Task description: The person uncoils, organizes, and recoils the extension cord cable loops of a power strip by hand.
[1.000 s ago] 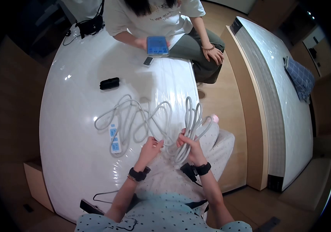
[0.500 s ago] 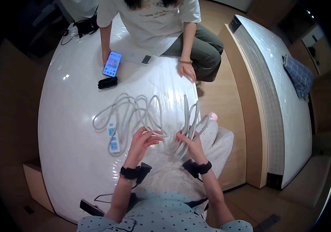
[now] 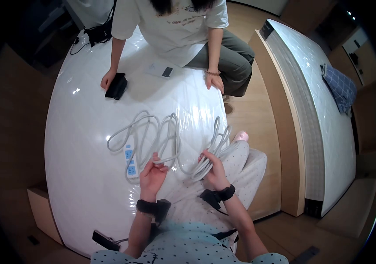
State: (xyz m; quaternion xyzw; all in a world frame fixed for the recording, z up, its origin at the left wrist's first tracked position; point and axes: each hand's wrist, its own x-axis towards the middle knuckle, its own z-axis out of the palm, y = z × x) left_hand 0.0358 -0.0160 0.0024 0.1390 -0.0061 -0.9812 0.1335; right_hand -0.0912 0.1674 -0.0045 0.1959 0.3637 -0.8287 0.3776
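Note:
A white power strip [image 3: 130, 170] with blue socket faces lies on the plastic-covered mattress, left of my hands. Its long grey cord [image 3: 178, 145] spreads beside it in loose, overlapping loops. My left hand [image 3: 153, 177] is palm up, its fingers curled around one strand of the cord near the strip. Several gathered loops of the same cord are gripped in my right hand [image 3: 215, 170], above my lap, thumb on top. A strand runs between the two hands. Black bands with small devices are on both my wrists.
Opposite me sits a person in a white shirt [image 3: 170, 35], one hand at a black object [image 3: 116, 86]. A white card-like item [image 3: 160, 70] lies near them. A phone-like device [image 3: 105, 240] is at my left. Another mattress [image 3: 315, 110] stands beyond the floor gap at right.
My left hand has moved left and down along the cord, while my right hand with the loops has lowered slightly. The other person's lit phone screen no longer shows; their hand is lower.

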